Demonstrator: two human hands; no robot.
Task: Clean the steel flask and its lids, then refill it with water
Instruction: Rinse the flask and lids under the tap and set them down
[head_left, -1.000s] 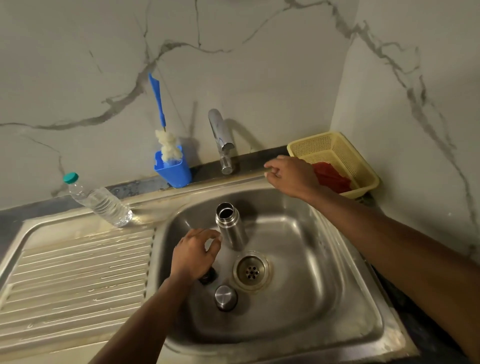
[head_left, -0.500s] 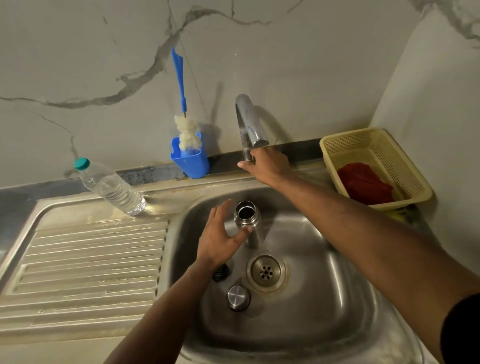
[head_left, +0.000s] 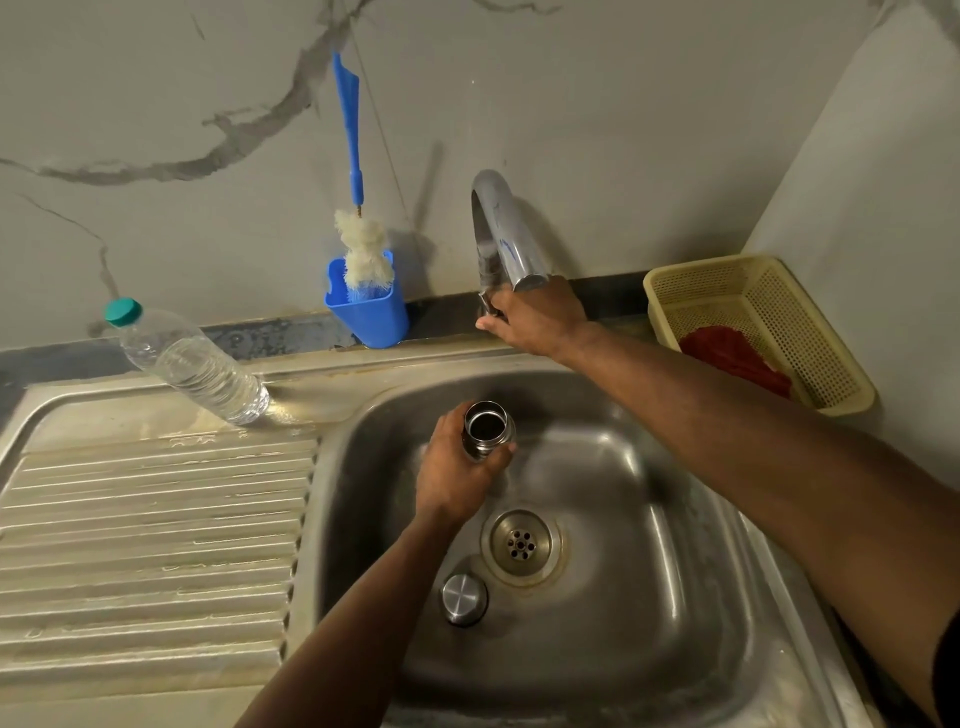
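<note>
Marble wall backs the sink (head_left: 701, 597). Since 0.5 s ago the left hand (head_left: 457, 478) has closed around the open flask (head_left: 487, 429), upright in the basin. Right hand (head_left: 537, 317) grips the tap (head_left: 501, 234) base. 1 lid (head_left: 464, 598) lies beside the drain (head_left: 521, 543).

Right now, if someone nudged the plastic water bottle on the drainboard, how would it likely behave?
The plastic water bottle lies on its side, so it would probably roll. It looks thin-walled and clear, likely light and squashy. The ribbed drainboard might check its roll.
</note>
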